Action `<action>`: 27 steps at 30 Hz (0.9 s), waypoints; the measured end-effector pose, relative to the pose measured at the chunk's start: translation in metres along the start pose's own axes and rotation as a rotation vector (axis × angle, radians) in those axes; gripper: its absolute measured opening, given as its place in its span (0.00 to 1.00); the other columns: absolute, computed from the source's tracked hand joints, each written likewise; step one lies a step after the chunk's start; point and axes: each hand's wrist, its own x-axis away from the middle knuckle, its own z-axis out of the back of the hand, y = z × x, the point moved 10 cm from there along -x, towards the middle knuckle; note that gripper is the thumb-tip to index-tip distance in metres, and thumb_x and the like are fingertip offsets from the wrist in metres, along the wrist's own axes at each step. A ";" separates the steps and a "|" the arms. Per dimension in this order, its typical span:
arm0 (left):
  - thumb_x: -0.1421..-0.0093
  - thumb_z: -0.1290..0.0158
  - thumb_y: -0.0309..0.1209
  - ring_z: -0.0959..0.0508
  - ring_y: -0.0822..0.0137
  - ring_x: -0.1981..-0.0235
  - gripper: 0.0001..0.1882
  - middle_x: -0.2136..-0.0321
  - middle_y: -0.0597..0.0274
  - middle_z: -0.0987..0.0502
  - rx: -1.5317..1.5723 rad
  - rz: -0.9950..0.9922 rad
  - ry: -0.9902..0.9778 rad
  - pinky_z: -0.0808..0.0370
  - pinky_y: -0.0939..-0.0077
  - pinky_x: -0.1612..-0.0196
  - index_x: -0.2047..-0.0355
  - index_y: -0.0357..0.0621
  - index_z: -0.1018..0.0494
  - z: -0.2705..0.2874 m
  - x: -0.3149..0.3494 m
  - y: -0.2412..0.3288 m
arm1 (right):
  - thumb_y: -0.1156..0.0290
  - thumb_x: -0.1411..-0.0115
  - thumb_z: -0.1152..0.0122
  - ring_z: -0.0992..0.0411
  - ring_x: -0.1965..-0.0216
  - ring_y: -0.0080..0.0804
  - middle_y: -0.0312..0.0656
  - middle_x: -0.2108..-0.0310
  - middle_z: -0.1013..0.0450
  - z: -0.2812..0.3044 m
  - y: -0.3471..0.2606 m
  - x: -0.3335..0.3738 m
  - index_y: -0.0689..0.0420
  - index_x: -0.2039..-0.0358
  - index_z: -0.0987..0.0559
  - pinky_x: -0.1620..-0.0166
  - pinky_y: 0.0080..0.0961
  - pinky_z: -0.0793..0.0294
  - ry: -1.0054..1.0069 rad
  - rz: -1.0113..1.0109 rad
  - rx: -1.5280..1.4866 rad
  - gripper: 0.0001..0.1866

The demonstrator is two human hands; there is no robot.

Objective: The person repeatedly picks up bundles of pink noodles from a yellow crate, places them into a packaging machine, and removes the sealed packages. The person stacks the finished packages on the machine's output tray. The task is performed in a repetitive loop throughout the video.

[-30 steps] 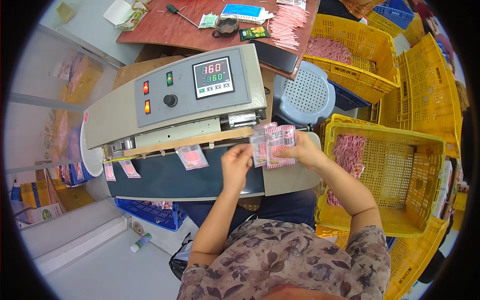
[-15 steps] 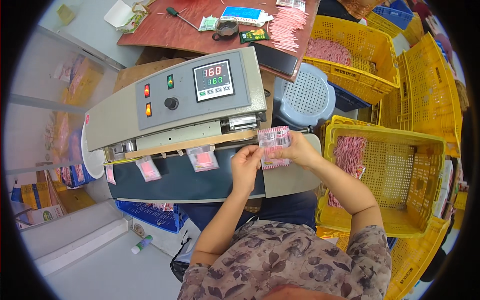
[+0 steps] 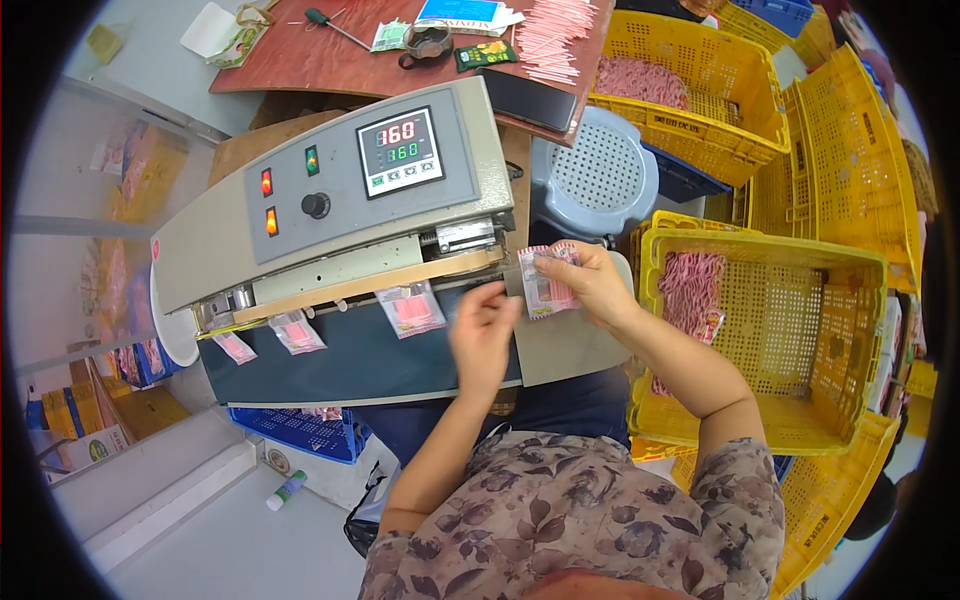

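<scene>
My right hand [image 3: 597, 285] pinches a small clear packet [image 3: 541, 302] with pink-and-white striped edges and pink contents, at the right end of a grey band sealing machine [image 3: 340, 190]. Whether more than one packet is in that grip, I cannot tell. My left hand [image 3: 485, 335] is just left of the packet, apart from it, with loosely bent fingers spread and slightly blurred. Along the machine's front edge hang a pink-filled packet [image 3: 413, 312], another packet [image 3: 298, 334] and a tilted packet [image 3: 235, 348] at the far left.
To my right stands a yellow crate [image 3: 780, 435] holding pink strands and packets. Behind it is a blue-grey stool [image 3: 600, 165] beside another yellow crate [image 3: 700, 135]. A red-brown table [image 3: 300, 70] at the back carries pink sticks [image 3: 553, 40], a phone [image 3: 527, 98] and a cup [image 3: 430, 42].
My left hand has let go of the packet and drawn slightly away; my right hand keeps it. The hanging packets have shifted rightward along the machine. The whole view has moved slightly.
</scene>
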 end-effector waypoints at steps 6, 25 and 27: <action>0.47 0.47 0.23 0.38 0.83 0.86 0.03 0.83 0.69 0.32 0.167 0.282 -0.121 0.45 0.90 0.85 0.73 0.36 0.29 -0.010 -0.013 -0.028 | 0.65 0.43 0.47 0.31 0.70 0.16 0.34 0.70 0.28 -0.013 -0.004 -0.004 0.60 0.62 0.26 0.71 0.16 0.30 -0.033 0.060 0.066 0.13; 0.46 0.46 0.32 0.43 0.82 0.84 0.11 0.83 0.72 0.36 -0.638 -0.317 0.555 0.49 0.87 0.83 0.68 0.35 0.28 0.190 0.018 0.050 | 0.62 0.50 0.42 0.29 0.61 0.39 0.47 0.61 0.28 0.430 0.043 0.311 0.60 0.58 0.30 0.60 0.28 0.30 1.274 -0.319 1.040 0.21; 0.45 0.47 0.31 0.43 0.82 0.84 0.10 0.83 0.72 0.36 -0.600 -0.309 0.521 0.48 0.88 0.82 0.68 0.35 0.28 0.169 0.020 0.060 | 0.62 0.52 0.40 0.32 0.55 0.42 0.50 0.53 0.33 0.479 0.124 0.317 0.58 0.53 0.33 0.53 0.30 0.33 1.204 -0.481 1.086 0.26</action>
